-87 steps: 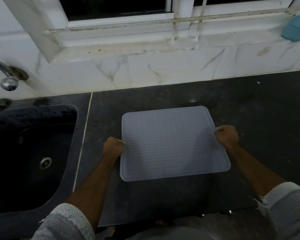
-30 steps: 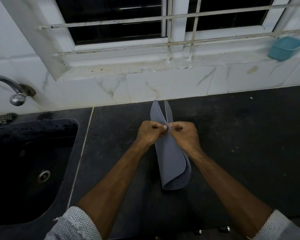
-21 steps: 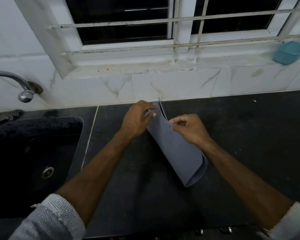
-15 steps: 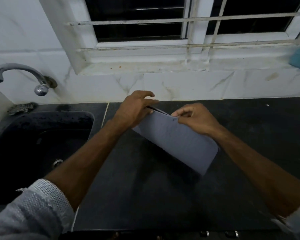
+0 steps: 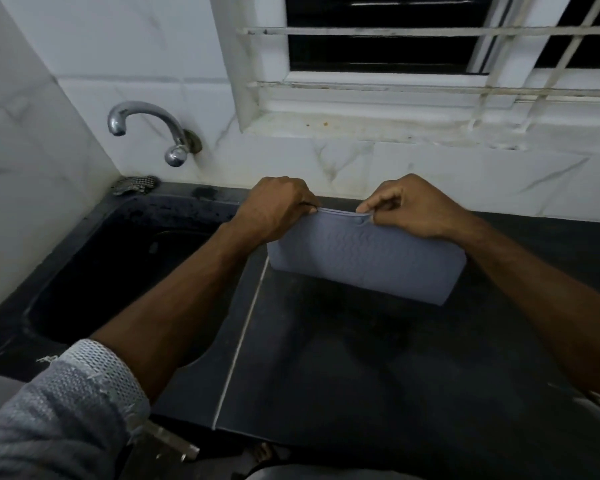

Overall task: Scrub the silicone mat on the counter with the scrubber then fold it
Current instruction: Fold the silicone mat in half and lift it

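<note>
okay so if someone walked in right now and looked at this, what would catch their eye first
Most likely the folded grey silicone mat, held up over the dark counter at the middle, with the left hand and right hand pinching its top edges. Next, the chrome tap on the white wall above the black sink at left.

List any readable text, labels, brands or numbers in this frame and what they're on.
None readable.
Silicone mat: only an embossed wavy texture, no lettering; the left hand and right hand pinch its top edges.
Tap: bare metal, no brand visible.
Wall tiles, window frame, sink and counter: no marks or labels.
</note>
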`<move>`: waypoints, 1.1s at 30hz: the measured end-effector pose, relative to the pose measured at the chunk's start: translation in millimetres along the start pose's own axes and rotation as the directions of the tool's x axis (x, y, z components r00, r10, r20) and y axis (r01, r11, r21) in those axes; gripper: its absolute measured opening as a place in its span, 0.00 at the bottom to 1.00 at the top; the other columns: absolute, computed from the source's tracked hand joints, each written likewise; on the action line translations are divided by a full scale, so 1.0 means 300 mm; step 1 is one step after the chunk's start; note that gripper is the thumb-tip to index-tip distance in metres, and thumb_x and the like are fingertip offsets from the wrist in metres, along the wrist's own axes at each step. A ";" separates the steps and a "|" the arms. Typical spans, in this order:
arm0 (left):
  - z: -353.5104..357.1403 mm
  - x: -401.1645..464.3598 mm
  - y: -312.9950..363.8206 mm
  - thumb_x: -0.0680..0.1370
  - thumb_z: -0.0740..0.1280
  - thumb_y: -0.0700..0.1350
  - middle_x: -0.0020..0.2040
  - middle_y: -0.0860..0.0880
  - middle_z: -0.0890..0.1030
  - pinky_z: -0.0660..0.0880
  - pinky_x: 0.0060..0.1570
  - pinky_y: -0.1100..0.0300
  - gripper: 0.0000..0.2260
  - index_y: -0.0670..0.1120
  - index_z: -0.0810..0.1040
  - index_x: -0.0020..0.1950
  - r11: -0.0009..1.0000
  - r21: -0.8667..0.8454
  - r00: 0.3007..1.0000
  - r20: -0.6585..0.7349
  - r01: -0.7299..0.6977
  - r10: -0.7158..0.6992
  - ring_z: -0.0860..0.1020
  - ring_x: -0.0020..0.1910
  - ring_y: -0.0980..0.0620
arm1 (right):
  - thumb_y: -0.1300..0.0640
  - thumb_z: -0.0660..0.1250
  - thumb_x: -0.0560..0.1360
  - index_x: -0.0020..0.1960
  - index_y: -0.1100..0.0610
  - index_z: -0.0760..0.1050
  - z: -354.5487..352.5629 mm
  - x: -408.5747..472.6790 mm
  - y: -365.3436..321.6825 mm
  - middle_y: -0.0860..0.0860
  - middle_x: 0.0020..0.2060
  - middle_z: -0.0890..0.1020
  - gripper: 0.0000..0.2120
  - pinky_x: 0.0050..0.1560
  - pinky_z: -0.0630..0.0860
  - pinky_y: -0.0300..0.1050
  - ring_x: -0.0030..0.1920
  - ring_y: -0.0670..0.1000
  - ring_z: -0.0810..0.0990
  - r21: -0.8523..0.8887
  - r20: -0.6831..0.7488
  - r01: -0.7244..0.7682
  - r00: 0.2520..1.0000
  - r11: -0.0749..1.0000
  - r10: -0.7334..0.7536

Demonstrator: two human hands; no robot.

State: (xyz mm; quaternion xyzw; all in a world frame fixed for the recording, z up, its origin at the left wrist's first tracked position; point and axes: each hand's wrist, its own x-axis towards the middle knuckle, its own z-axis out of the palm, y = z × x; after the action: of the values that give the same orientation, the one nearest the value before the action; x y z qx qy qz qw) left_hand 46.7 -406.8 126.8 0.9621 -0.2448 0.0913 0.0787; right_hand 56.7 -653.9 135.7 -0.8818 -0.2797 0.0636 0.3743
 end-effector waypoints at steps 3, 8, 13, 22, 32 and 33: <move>-0.002 -0.019 -0.052 0.81 0.62 0.46 0.57 0.47 0.81 0.72 0.55 0.51 0.11 0.47 0.82 0.58 0.999 -0.001 0.999 0.017 0.041 -0.041 0.77 0.55 0.47 | 0.69 0.69 0.70 0.52 0.60 0.82 0.036 0.060 -0.014 0.51 0.44 0.82 0.12 0.46 0.76 0.35 0.42 0.44 0.80 -0.013 0.025 0.008 1.000 1.000 -0.008; 0.033 -0.049 -0.121 0.81 0.62 0.45 0.56 0.46 0.81 0.74 0.53 0.49 0.11 0.47 0.82 0.57 0.996 -0.017 0.995 0.040 0.087 -0.086 0.77 0.53 0.46 | 0.69 0.69 0.71 0.53 0.60 0.81 0.106 0.125 -0.005 0.50 0.45 0.82 0.13 0.47 0.76 0.36 0.44 0.45 0.80 -0.051 0.057 0.026 0.998 0.998 -0.024; 0.097 -0.049 -0.181 0.81 0.61 0.46 0.56 0.46 0.81 0.74 0.53 0.50 0.11 0.48 0.82 0.57 0.986 -0.029 0.984 0.080 0.164 -0.161 0.78 0.53 0.46 | 0.69 0.68 0.71 0.53 0.59 0.81 0.176 0.165 0.027 0.46 0.45 0.80 0.13 0.43 0.72 0.25 0.42 0.37 0.78 -0.052 0.046 0.013 0.999 0.999 -0.010; 0.203 -0.052 -0.236 0.81 0.62 0.45 0.57 0.48 0.81 0.75 0.55 0.49 0.10 0.49 0.82 0.57 0.978 -0.051 0.970 0.146 0.203 -0.194 0.79 0.54 0.47 | 0.70 0.67 0.71 0.51 0.61 0.81 0.283 0.185 0.093 0.53 0.47 0.83 0.11 0.45 0.73 0.26 0.42 0.42 0.79 -0.061 -0.013 -0.038 0.999 0.997 0.037; 0.298 -0.072 -0.256 0.79 0.65 0.44 0.57 0.47 0.81 0.74 0.57 0.51 0.09 0.47 0.82 0.57 0.970 -0.131 0.968 0.180 0.203 -0.178 0.78 0.55 0.48 | 0.67 0.63 0.75 0.49 0.62 0.80 0.376 0.137 0.126 0.57 0.49 0.80 0.08 0.55 0.75 0.45 0.49 0.52 0.78 -0.152 -0.012 -0.004 1.000 0.988 0.003; 0.311 -0.080 -0.255 0.79 0.65 0.45 0.57 0.47 0.80 0.74 0.57 0.51 0.09 0.47 0.81 0.58 0.968 -0.139 0.967 0.179 0.207 -0.181 0.77 0.55 0.47 | 0.67 0.63 0.75 0.49 0.62 0.80 0.385 0.133 0.129 0.57 0.49 0.80 0.08 0.55 0.75 0.45 0.49 0.52 0.78 -0.150 -0.011 -0.015 1.000 0.989 0.014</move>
State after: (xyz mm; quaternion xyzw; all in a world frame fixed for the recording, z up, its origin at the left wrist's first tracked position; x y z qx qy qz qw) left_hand 76.0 -347.6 23.0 0.9765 -0.1613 -0.0163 0.1422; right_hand 70.1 -581.9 30.5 -0.9098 -0.2755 0.0409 0.3076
